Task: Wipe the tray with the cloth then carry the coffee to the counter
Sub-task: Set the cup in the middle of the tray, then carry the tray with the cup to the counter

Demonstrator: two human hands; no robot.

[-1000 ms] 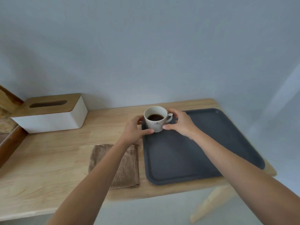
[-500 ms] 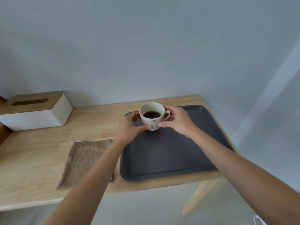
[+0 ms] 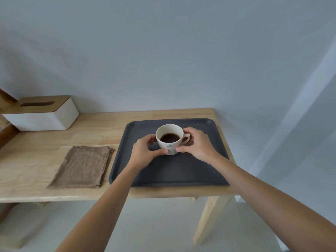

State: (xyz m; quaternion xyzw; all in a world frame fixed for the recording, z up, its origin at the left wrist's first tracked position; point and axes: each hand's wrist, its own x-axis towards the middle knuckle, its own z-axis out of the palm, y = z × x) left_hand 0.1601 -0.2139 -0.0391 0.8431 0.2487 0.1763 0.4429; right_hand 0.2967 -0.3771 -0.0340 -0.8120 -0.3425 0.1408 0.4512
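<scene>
A white coffee cup (image 3: 170,142) with dark coffee in it is over the middle of the dark grey tray (image 3: 174,175). Both hands hold it. My left hand (image 3: 145,152) cups its left side, thumb at the base. On the right, my right hand (image 3: 197,145) wraps the side with the handle. I cannot tell whether the cup rests on the tray or hangs just above it. The folded brown cloth (image 3: 82,167) lies flat on the wooden table (image 3: 45,140), left of the tray and apart from both hands.
A white tissue box with a wooden lid (image 3: 42,113) stands at the table's back left against the wall. The tray reaches close to the table's right and front edges. A table leg (image 3: 207,219) and pale floor show below.
The cup, held in both hands, has shifted from the tray's back left corner toward its middle. The view has swung, so the table and cloth sit differently in frame.
</scene>
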